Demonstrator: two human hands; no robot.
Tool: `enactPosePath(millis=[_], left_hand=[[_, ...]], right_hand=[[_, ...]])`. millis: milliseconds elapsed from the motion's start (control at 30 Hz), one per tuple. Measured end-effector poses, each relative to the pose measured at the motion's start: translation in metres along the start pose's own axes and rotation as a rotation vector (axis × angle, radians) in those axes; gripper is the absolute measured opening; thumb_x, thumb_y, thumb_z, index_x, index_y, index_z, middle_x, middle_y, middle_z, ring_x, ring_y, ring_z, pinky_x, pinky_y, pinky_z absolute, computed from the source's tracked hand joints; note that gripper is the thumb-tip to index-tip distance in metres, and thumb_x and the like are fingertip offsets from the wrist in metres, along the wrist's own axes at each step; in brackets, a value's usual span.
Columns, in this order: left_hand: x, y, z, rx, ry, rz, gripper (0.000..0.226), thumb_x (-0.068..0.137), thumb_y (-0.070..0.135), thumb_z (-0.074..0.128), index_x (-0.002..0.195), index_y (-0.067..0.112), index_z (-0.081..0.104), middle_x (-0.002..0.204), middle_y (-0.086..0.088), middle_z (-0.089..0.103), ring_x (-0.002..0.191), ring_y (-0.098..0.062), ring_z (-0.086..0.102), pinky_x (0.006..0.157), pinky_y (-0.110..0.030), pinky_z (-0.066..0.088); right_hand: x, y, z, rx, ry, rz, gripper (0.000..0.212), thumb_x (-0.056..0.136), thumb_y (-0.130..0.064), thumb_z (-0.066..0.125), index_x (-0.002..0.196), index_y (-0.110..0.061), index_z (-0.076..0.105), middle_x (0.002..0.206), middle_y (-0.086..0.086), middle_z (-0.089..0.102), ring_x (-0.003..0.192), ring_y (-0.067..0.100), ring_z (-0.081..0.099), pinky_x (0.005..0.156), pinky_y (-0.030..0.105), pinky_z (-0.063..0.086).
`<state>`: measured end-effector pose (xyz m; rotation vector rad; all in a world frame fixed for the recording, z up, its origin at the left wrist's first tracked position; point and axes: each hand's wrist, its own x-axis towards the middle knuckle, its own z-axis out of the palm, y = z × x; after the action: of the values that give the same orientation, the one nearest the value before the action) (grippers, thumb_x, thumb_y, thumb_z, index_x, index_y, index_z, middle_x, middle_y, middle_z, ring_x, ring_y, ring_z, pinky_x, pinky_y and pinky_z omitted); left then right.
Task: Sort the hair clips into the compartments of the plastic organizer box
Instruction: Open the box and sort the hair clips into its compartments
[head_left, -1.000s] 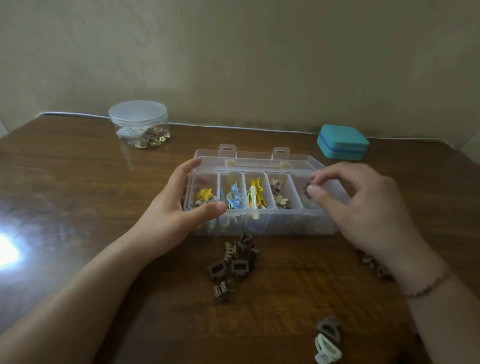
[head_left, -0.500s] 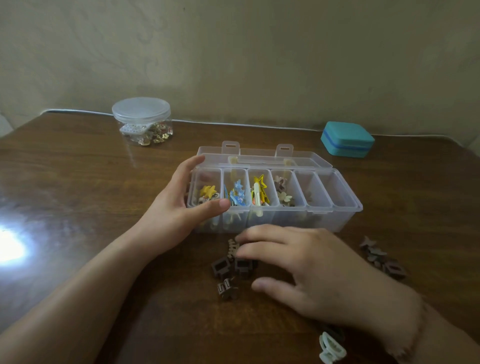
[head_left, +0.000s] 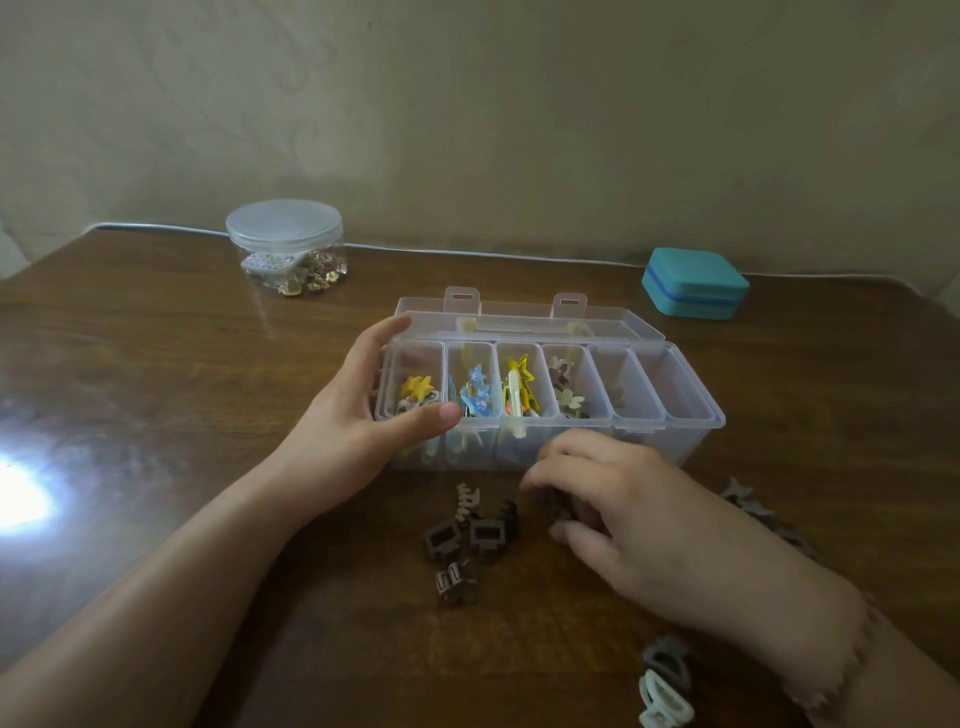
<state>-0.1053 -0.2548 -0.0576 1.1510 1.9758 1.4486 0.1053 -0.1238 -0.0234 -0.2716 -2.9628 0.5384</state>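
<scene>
Flanking organizer box (head_left: 691, 441): jar (head_left: 284, 248), teal case (head_left: 695, 283)

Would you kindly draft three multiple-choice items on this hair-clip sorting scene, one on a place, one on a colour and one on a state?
1. Where does the round clear jar stand?
A. At the table's far left, near the wall
B. Inside the organizer
C. Beside the teal case

2. What colour is the small closed case at the far right?
A. Red
B. Teal
C. Black

3. How is the organizer box at this moment?
A. Lid shut
B. Lid open, folded back behind it
C. Tipped on its side

Answers:
1 A, as the jar sits far left by the wall, apart from the box.
2 B, as the case is teal with a darker blue band.
3 B, as the lid with its two latches lies behind the open compartments, while the left hand grips the box's left end and the right hand closes on a brown clip in front.
</scene>
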Motion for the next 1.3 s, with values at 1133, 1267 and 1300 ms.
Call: enactPosePath(millis=[1133, 1267, 1300], left_hand=[[-0.001, 0.002, 0.0, 0.024, 0.02, 0.017, 0.102, 0.054, 0.071, 0.069, 0.145, 0.052, 0.028, 0.124, 0.042, 0.041, 0.11, 0.025, 0.038, 0.088, -0.014, 0.036], [-0.001, 0.003, 0.001, 0.034, 0.027, 0.013, 0.102, 0.053, 0.071, 0.068, 0.145, 0.053, 0.027, 0.121, 0.045, 0.039, 0.11, 0.024, 0.039, 0.086, -0.013, 0.035], [-0.001, 0.003, 0.0, 0.034, 0.025, 0.011, 0.102, 0.053, 0.071, 0.068, 0.145, 0.053, 0.027, 0.122, 0.044, 0.038, 0.112, 0.019, 0.04, 0.086, -0.013, 0.035]], right_hand=[[-0.004, -0.009, -0.008, -0.088, 0.082, -0.23, 0.037, 0.088, -0.041, 0.059, 0.124, -0.037, 0.054, 0.124, -0.021, 0.054, 0.11, -0.002, 0.054, 0.088, 0.025, 0.051], [0.001, -0.008, 0.009, -0.144, -0.028, -0.2, 0.04, 0.091, -0.038, 0.057, 0.129, -0.04, 0.046, 0.13, -0.021, 0.047, 0.117, 0.002, 0.047, 0.094, 0.032, 0.047], [0.002, -0.007, 0.01, -0.107, -0.014, -0.185, 0.036, 0.091, -0.034, 0.058, 0.126, -0.038, 0.05, 0.124, -0.019, 0.051, 0.114, 0.003, 0.048, 0.093, 0.032, 0.047]])
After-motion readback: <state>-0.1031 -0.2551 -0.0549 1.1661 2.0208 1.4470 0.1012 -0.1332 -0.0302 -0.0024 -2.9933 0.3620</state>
